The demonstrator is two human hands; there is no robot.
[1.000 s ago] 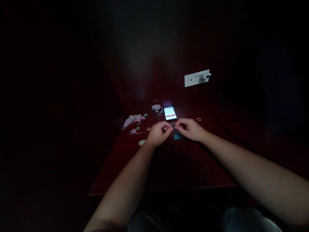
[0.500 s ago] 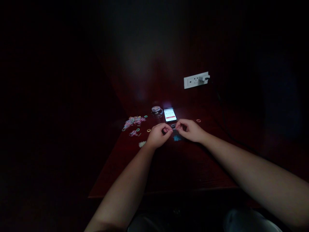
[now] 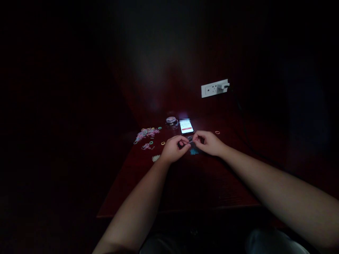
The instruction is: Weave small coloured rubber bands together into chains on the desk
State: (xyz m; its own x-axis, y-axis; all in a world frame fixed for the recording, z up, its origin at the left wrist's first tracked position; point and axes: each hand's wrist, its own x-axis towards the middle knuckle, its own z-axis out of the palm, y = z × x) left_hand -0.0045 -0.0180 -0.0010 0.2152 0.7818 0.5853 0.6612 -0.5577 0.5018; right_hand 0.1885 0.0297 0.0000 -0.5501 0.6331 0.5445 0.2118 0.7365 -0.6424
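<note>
a thin pale band [image 3: 190,141] is pinched between the left hand [image 3: 173,148] and right hand [image 3: 208,143], beyond the blue bands [image 3: 194,152]; almost nothing has been shifted over the last second, handling being judged unfinished.

dim overall | edges near black | phone screen [image 3: 186,127] glaring white | small details soft

Smooth tabletop [image 3: 196,185] (wood-like, faintly glossy)

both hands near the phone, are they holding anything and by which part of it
A thin pale strand, apparently pinched near one end by the left hand and near the other by the right hand; it is too small to identify.
</note>
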